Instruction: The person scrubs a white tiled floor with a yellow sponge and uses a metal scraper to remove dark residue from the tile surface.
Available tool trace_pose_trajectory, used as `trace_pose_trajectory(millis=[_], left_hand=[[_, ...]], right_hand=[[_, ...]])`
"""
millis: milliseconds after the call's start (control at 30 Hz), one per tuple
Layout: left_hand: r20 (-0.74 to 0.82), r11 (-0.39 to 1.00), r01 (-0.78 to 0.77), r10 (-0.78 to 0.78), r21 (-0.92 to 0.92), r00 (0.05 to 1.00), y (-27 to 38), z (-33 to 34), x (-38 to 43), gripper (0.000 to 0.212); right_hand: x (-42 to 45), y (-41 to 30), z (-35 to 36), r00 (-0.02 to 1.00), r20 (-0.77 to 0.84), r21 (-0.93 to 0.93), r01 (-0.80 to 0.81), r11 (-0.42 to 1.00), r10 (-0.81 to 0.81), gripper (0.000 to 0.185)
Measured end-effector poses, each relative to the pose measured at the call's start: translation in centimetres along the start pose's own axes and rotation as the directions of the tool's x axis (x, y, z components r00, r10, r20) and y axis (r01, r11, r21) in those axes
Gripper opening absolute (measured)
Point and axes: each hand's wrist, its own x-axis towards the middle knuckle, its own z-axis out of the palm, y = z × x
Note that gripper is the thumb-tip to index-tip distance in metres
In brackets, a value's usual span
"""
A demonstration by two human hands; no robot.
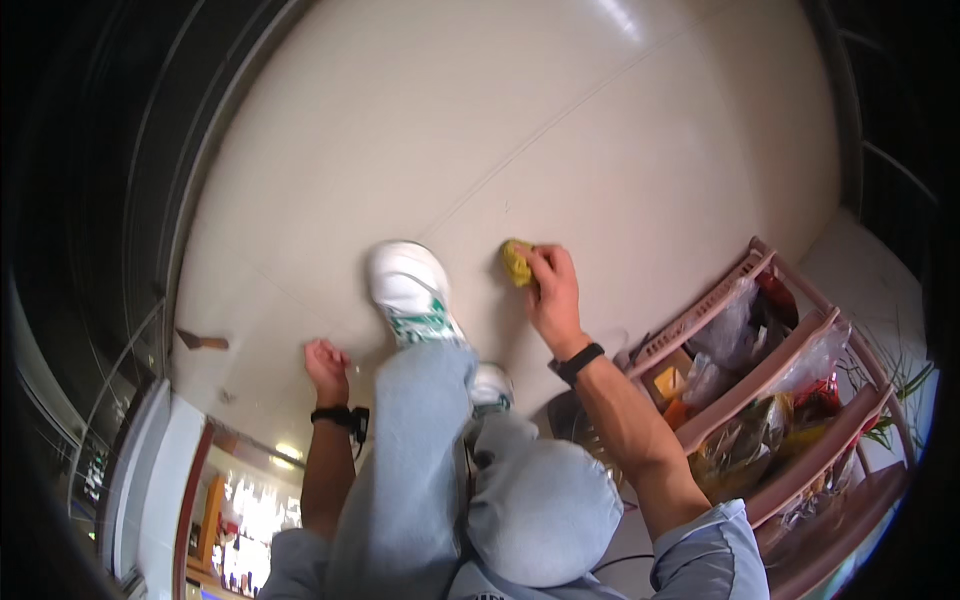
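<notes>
My right hand (553,289) grips a crumpled yellow cloth or sponge (517,262) against the pale tiled floor (480,135), fingertips pressing on its right side. A dark band circles the right wrist. My left hand (327,364) is curled into a loose fist with nothing visible in it. It hovers over or rests on the floor left of my knee; which of the two, I cannot tell. A white sneaker with green markings (409,281) is planted between my hands, and the other sneaker (492,386) shows behind it. Small dark specks (507,205) mark the floor ahead of the cloth.
On the right stands a pink plastic tiered rack (795,341) filled with plastic bags and packages. Green plant leaves (904,386) stick out beyond it. A small brown-handled tool (206,342), possibly a scraper, lies at far left beside dark cabinet panels (82,172).
</notes>
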Motion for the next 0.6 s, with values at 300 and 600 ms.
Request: trace_pose_trajectory(millis=[300,600], left_hand=[[0.149,0.961,0.199,-0.229,0.193,0.962,0.6,-4.1,-1.8,0.034],[-0.019,0.993,0.071,-0.069,0.095,0.997,0.3,-2.6,-2.0,0.028]], right_hand=[[9.1,11.0,-14.1,0.842,-0.488,-0.053,-0.291,0.955,0.229,0.028],[2.5,-3.9,5.1,0.996,0.044,-0.034,0.080,0.996,-0.079,0.066]])
